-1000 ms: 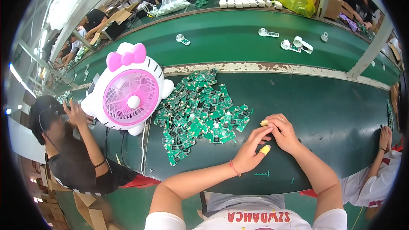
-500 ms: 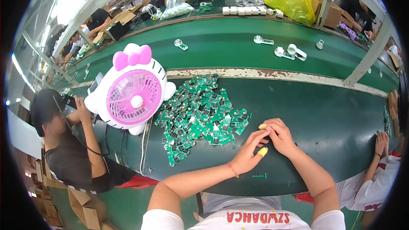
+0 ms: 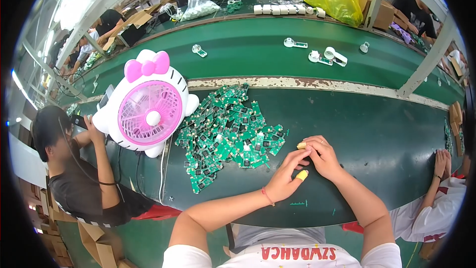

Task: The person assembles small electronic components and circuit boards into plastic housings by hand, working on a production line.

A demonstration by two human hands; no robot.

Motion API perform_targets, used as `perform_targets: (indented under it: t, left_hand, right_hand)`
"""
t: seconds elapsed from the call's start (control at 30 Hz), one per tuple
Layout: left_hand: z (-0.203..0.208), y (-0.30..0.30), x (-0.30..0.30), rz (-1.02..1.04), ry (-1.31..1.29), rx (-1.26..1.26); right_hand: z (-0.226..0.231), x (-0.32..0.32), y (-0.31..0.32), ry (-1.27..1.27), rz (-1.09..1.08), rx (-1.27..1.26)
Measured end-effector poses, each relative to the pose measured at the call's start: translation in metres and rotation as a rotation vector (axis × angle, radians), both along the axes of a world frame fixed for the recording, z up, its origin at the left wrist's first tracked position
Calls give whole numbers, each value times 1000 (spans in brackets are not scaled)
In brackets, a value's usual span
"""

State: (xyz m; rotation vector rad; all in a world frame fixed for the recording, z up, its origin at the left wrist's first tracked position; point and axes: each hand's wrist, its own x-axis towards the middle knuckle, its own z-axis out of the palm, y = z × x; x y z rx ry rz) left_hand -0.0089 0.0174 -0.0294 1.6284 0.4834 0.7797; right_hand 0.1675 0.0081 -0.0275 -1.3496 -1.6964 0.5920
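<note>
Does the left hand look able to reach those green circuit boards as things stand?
Probably yes: the left hand is near the green circuit boards, with nothing visible standing between them, though it appears to touch the right hand.

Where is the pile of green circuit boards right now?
In the head view, the circuit board pile lies mostly left of centre on the dark green worktop, between the pink-and-white fan and the person's left hand.

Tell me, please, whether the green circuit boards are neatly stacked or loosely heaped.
Loosely heaped: the green circuit boards overlap and lie at many different angles on the dark green tabletop.
</note>
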Motion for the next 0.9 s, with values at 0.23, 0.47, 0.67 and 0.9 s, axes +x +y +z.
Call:
perform_targets:
  t: [0.23, 0.47, 0.67, 0.9]
  left_hand:
    - [3, 0, -1, -4, 6, 10]
    - [3, 0, -1, -13, 11, -3]
    - [0, 0, -1, -14, 11, -11]
    - [1, -2, -1, 2, 7, 4]
  right_hand:
    - [1, 0, 0, 7, 4, -2]
    - [-1, 0, 0, -6, 4, 11]
    - [-2, 0, 0, -15, 4, 18]
    - [-1, -1, 0, -11, -3, 18]
